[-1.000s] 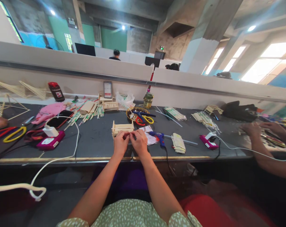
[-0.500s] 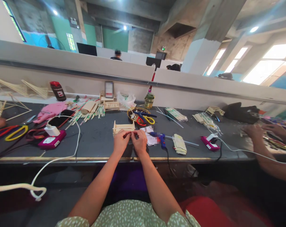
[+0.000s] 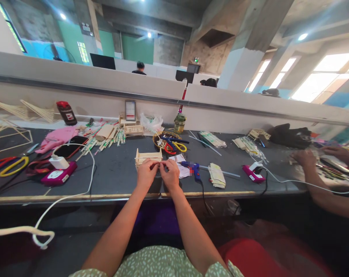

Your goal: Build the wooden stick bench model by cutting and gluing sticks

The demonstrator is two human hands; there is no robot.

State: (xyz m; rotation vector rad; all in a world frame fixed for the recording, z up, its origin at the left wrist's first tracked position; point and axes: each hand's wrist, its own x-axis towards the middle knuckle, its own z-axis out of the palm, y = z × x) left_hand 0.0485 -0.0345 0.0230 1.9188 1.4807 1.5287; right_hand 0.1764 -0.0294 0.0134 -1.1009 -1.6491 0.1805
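Observation:
My left hand (image 3: 146,174) and my right hand (image 3: 171,174) rest side by side near the front edge of the dark table (image 3: 116,173), fingertips pinched together on a thin small piece I cannot make out. Just behind them stands a small box frame of wooden sticks (image 3: 148,156). A blue glue gun (image 3: 192,168) lies right of my right hand, on a white paper (image 3: 180,160), its black cord running off the table edge.
A basket with scissors (image 3: 170,142), a jar (image 3: 180,123), stick bundles (image 3: 108,136), a pink power strip (image 3: 58,176) with white cable, and a folded cloth (image 3: 216,175) lie around. Another person's hands (image 3: 307,158) work at the right. A low wall (image 3: 105,92) backs the table.
My hands have stayed together on the small piece with only slight finger motion. The view has shifted a little.

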